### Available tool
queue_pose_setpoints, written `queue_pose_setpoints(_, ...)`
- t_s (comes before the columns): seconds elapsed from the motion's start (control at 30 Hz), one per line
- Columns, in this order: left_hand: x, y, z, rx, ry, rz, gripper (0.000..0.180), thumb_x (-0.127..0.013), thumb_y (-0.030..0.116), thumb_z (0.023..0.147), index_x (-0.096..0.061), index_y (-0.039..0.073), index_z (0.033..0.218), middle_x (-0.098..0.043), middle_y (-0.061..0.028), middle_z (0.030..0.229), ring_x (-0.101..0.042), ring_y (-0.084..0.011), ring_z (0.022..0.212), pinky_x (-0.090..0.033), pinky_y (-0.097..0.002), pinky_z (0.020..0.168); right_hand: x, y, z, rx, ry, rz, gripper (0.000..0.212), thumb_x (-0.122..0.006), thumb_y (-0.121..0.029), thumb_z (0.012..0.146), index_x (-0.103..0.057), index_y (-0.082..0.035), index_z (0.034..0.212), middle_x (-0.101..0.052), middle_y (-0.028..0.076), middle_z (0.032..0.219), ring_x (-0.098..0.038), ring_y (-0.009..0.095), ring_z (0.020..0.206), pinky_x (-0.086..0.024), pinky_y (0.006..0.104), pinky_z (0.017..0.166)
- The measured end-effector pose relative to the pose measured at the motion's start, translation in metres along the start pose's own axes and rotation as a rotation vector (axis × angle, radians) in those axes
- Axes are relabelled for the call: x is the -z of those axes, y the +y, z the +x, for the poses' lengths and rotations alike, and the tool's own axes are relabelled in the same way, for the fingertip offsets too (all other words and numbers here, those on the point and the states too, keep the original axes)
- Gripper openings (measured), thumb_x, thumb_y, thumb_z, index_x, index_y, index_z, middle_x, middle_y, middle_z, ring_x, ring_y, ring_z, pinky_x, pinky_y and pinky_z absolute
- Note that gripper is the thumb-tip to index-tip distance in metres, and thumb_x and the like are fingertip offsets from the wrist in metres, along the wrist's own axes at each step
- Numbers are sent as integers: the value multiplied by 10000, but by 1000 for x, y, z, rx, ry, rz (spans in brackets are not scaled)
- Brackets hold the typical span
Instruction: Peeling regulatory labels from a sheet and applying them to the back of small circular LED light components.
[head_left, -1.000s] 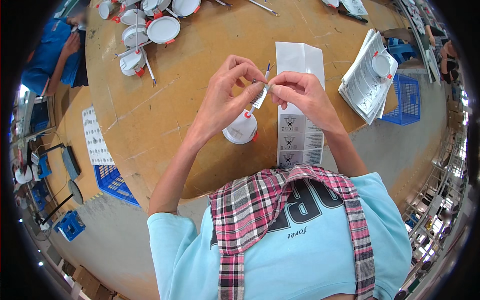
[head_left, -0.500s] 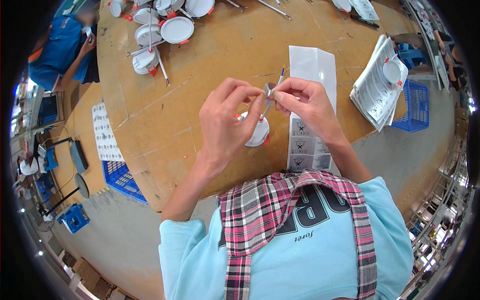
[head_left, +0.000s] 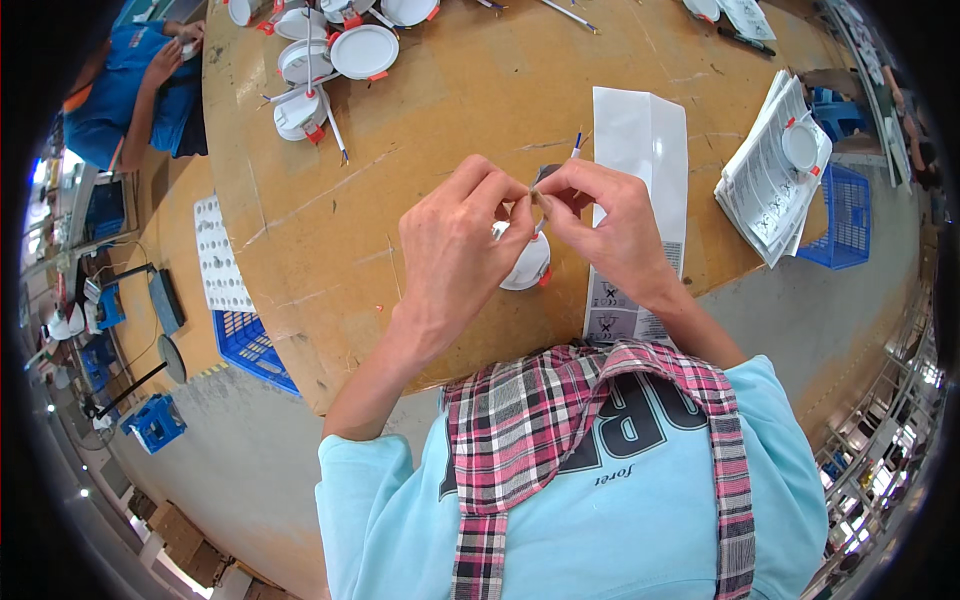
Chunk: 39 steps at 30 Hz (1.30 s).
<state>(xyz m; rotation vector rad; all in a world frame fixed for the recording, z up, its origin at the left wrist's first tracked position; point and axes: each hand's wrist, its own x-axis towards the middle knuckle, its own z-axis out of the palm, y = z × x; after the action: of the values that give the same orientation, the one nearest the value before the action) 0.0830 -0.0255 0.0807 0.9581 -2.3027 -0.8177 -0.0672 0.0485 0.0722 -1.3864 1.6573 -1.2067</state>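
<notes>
My left hand [head_left: 462, 255] and my right hand [head_left: 612, 225] meet fingertip to fingertip over the table, each closed in a pinch. Between them is a small dark grey piece [head_left: 547, 171], mostly covered by my fingers, so its kind cannot be made out. Just below my fingertips lies a round white downlight [head_left: 526, 264] with a red clip, partly hidden by my left hand. Its white cable [head_left: 577, 147] runs up behind my fingers and ends in bare blue and brown wires. Right of it a long white printed strip [head_left: 640, 150] lies flat, its lower part beneath my right forearm.
More downlights [head_left: 364, 52] with cables cluster at the far left of the table [head_left: 330, 250]. A stack of printed sheets [head_left: 765, 185] with a downlight [head_left: 800, 147] on top sits at the right edge. Blue crates [head_left: 252, 350] stand beside the table; a person in blue [head_left: 135, 90] works far left.
My fingertips have drawn closer together and now cover more of the small grey piece. The whole view has shifted slightly. The other person's hands have come up together.
</notes>
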Motion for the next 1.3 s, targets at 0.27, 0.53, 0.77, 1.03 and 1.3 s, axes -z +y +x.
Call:
queue_pose_setpoints(0.27, -1, -3, 2, 175, -46, -277, 29, -664, 19, 779, -670, 9, 805, -632, -41, 740, -603, -95, 622, -469, -230, 575, 2, 4, -3, -106, -13, 159, 95, -627, -52, 839, -645, 39, 861, -652, 77, 735, -594, 112, 614, -481, 257, 566)
queue_pose_setpoints(0.53, 9, -3, 7, 262, -160, -413, 81, -677, 51, 821, -695, -14, 865, -658, -57, 770, -621, -102, 659, -486, -229, 602, 5, 3, -1, -146, -30, 200, 130, -619, -79, 861, -653, 46, 874, -658, 61, 737, -576, 89, 622, -478, 249, 568)
queue_pose_setpoints(0.77, 8, -3, 10, 186, -174, -306, 53, -677, 23, 789, -670, -27, 805, -645, -59, 752, -613, -110, 640, -487, -240, 600, 3, 2, -2, -47, -10, 62, 77, -639, -33, 824, -635, 41, 845, -631, 74, 708, -563, 115, 586, -454, 257, 539)
queue_pose_setpoints(1.03, -3, 0, 2, 246, -96, -326, 36, -643, 11, 775, -649, -19, 756, -634, -43, 724, -588, -94, 621, -470, -240, 591, -3, 4, -6, -52, 31, 81, 60, -639, -13, 810, -632, 36, 845, -626, 67, 707, -560, 110, 587, -452, 251, 543)
queue_pose_setpoints(1.3, 8, -13, 6, 516, -276, -703, 146, -642, 87, 810, -681, -50, 841, -682, -89, 737, -657, -120, 652, -514, -242, 607, 0, 6, -8, -140, -15, 269, 70, -619, -31, 840, -642, 35, 849, -636, 42, 722, -557, 76, 615, -455, 238, 559)
